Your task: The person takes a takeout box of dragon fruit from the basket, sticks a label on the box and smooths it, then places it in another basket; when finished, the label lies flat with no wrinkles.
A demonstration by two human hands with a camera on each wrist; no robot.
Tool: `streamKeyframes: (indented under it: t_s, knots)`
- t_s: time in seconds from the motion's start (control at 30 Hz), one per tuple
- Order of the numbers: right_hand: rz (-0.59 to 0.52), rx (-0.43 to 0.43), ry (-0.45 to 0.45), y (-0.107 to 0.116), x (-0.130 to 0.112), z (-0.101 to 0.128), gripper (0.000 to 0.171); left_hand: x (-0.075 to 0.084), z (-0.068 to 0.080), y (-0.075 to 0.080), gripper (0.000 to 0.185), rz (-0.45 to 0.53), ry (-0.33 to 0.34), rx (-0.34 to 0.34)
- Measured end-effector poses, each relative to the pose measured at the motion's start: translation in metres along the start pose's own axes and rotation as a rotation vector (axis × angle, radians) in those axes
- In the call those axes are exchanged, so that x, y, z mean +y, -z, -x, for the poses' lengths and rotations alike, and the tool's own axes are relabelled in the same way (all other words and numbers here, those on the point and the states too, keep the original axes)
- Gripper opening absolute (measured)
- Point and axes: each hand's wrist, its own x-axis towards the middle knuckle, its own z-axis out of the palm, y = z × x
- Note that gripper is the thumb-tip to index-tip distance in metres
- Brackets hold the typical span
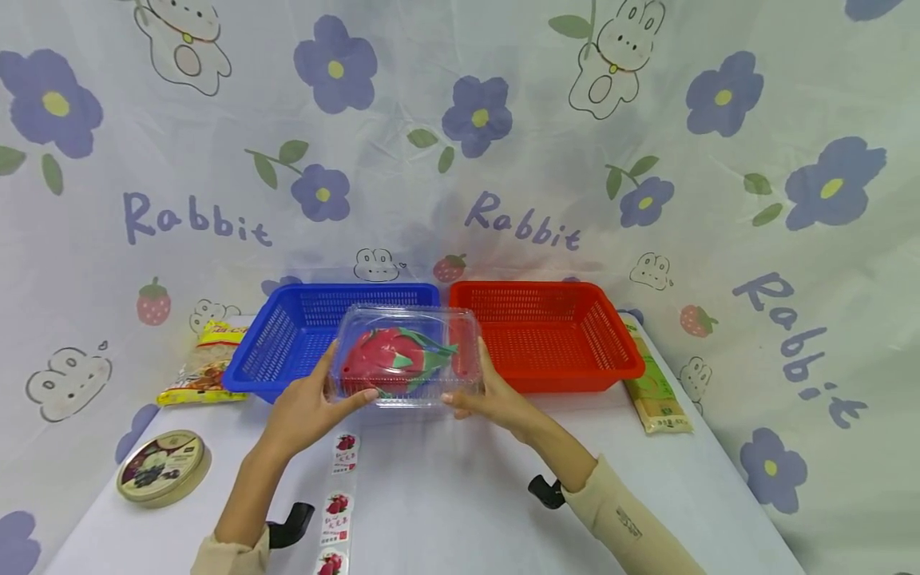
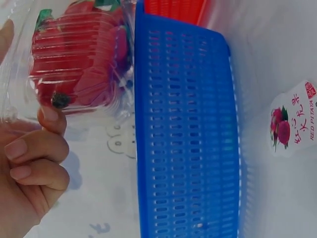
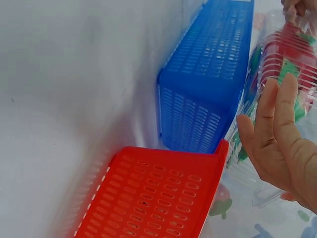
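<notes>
The grip is two-handed: the left hand [image 1: 305, 407] and the right hand [image 1: 499, 403] clamp one clear plastic box [image 1: 413, 393] by its two ends, thumbs along the front and fingers behind or beneath. The box is held up over the counter [image 1: 446, 503], in front of the baskets, with one dragon fruit [image 1: 388, 359] inside, its green tips toward the right hand. Two baskets stand behind, one blue basket [image 1: 276, 331] and one red basket [image 1: 561, 383], side by side. Three labels show on one strip [image 1: 338, 483] below the box, the nearest cut off by the frame's bottom edge. One round tin [image 1: 161, 467] lies at the left; of two bags, the yellow bag [image 1: 204, 367] is partly hidden by the blue basket and the green bag [image 1: 654, 383] by the red. Two black pieces [image 1: 291, 525] show at the wrists, partly covered by the arms. Most of the fingers are hidden in the head view, and glare on the plastic blurs the fruit's outline in the left wrist view.
</notes>
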Motion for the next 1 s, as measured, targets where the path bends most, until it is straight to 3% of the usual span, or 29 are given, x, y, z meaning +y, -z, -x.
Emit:
streamKeyframes:
  t_s: [0.63,1.0]
  knots:
    - [0.006,0.016,-0.030,0.002,0.002,0.013,0.115,0.010,0.005,-0.002,0.108,-0.015,0.011,-0.029]
    - [-0.020,0.024,0.013,0.002,0.004,0.019,0.111,0.011,0.010,-0.003,0.106,-0.019,-0.026,-0.020]
